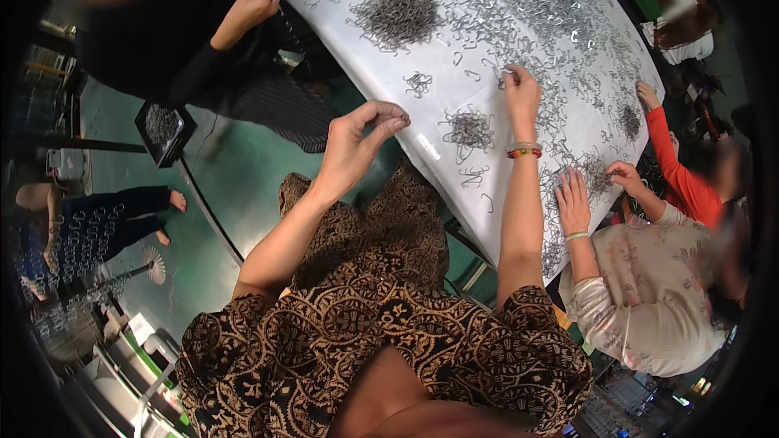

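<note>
1. The left hand (357,144) has thumb and forefinger tips together beside the table (389,77) edge; a tiny dark bit shows there, too small to name. If it is a hook and the pinch slackens, it could drop past the edge to the floor (199,195).
2. The right hand (523,97) is over the table with its fingers bent, close to loose hooks (560,28). I cannot tell whether they are clamped on one. A hasty pick could bring up several, since open curved ends probably catch on each other.
3. The hooks lie strewn across the table, with a large dark heap (398,15) at the far left and a smaller heap (471,130) between the two hands. A low sweep of the right forearm could scatter that smaller heap.
4. The bracelets (524,150) on the right wrist could snag a hook if the wrist dips.
5. A co-worker's hand (574,201) rests flat just right of the right forearm; a wide swing that way could bump it.
</note>
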Action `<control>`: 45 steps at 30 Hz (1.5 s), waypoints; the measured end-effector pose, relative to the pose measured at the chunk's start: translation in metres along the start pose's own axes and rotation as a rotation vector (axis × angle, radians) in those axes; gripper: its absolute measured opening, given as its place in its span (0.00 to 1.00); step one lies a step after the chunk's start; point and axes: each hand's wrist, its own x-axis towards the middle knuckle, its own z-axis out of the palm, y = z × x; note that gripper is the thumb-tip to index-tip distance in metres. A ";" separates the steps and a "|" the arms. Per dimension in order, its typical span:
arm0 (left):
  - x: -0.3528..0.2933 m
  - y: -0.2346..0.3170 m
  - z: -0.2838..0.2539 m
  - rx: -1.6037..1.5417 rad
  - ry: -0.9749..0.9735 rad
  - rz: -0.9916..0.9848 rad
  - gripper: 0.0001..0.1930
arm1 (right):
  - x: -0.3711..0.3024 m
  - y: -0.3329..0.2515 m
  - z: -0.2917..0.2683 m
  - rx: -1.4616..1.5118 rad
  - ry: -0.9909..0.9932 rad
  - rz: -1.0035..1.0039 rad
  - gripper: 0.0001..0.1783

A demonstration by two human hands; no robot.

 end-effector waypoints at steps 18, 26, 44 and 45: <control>0.008 -0.014 -0.005 0.153 0.021 -0.003 0.07 | -0.052 -0.085 -0.008 0.395 -0.295 0.039 0.09; 0.007 -0.011 -0.002 0.290 -0.079 -0.025 0.08 | -0.126 -0.153 -0.009 0.653 -0.236 0.076 0.03; 0.131 -0.070 -0.040 0.892 0.070 0.355 0.09 | -0.128 -0.164 -0.010 0.836 0.005 -0.019 0.03; 0.140 -0.075 -0.043 1.032 0.014 0.344 0.07 | -0.130 -0.165 -0.014 0.819 0.001 -0.030 0.03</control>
